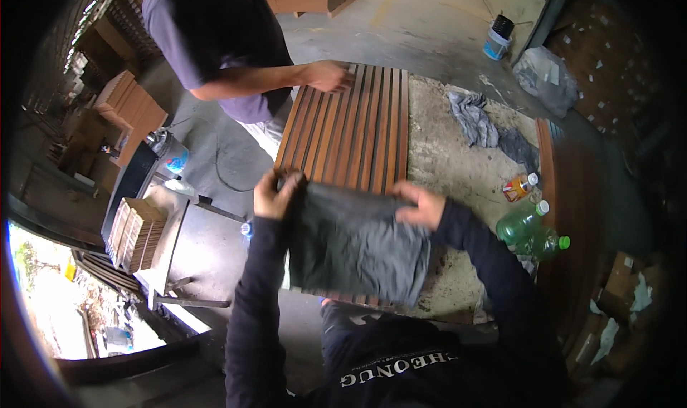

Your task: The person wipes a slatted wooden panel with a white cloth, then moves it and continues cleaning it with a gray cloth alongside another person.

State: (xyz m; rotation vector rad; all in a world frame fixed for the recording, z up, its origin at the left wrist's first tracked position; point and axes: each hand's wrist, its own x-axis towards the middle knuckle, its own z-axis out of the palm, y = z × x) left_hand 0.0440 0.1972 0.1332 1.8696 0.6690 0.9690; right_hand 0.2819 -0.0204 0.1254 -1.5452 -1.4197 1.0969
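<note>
A dark grey cloth [358,240] is spread between my hands, hanging over the near part of a slatted wooden panel [343,133]. My left hand [279,195] is closed on its upper left corner. At the upper right edge, my right hand [422,205] pinches the cloth between thumb and fingers. The panel has brown strips with dark grooves between them and lies on a stained worktable [458,172]. Its near end is mostly hidden under the cloth.
Across the panel, a co-worker's hand [330,76] rests on its far end. Crumpled grey rags [476,122], an orange-labelled bottle [517,188] and green bottles [521,223] occupy the table's right side. Stacked wooden pieces [136,235] sit on a stand at left.
</note>
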